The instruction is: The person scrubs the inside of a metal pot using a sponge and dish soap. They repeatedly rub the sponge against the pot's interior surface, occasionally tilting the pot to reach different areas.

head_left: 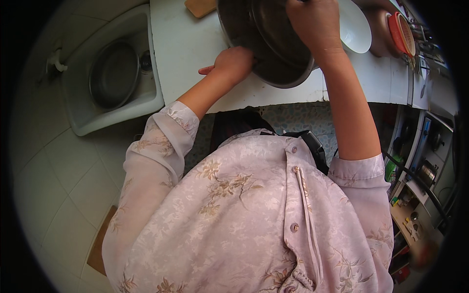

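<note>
A large dark round metal pan (pixel 282 55) is tilted above the white countertop (pixel 183 51), its concave side partly towards me. My right hand (pixel 315 25) grips it at the upper right, with the fingertips cut off by the top of the picture. At the pan's lower left edge is my left hand (pixel 234 64), slightly blurred. One finger of it sticks out to the left, while the others are hidden against the pan, so I cannot tell whether they grip it.
Left of the counter, a white sink (pixel 154 73) holds another dark round pan (pixel 114 75) beside the drain. A white bowl (pixel 355 29) and a red plastic basket (pixel 401 34) stand to the right. A wooden board (pixel 200 7) lies at the top. Shelves with a metal pot (pixel 427 174) are at far right.
</note>
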Motion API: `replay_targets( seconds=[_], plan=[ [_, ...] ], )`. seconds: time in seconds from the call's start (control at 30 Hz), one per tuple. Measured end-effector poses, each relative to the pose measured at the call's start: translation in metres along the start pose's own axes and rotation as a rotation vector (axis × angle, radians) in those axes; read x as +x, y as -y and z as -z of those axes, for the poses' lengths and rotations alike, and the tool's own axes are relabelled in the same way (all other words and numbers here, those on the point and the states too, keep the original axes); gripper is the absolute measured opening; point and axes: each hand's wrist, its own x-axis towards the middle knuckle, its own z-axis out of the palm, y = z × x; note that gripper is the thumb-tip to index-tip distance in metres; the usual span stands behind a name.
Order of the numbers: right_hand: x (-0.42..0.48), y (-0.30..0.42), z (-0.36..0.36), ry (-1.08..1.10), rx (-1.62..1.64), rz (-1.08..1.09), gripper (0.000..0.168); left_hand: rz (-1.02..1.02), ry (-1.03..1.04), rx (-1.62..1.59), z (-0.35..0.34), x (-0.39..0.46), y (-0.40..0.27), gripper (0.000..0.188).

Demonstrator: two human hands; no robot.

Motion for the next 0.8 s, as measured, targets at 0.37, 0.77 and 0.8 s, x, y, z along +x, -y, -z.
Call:
replay_targets(
  seconds=[0.37, 0.77, 0.8],
  plan=[
    [-0.003, 0.002, 0.001, -0.021, -0.023, 0.025, 0.037, 0.015, 0.103, -0.025, -0.003, 0.001, -0.002, 0.024],
    [-0.007, -0.003, 0.0, -0.047, -0.037, 0.035, 0.037, -0.044, 0.113, 0.043, -0.006, -0.012, -0.012, 0.024],
    [-0.007, -0.004, -0.001, -0.049, -0.027, 0.034, 0.037, -0.036, 0.078, -0.008, -0.006, -0.011, -0.007, 0.024]
  ],
)
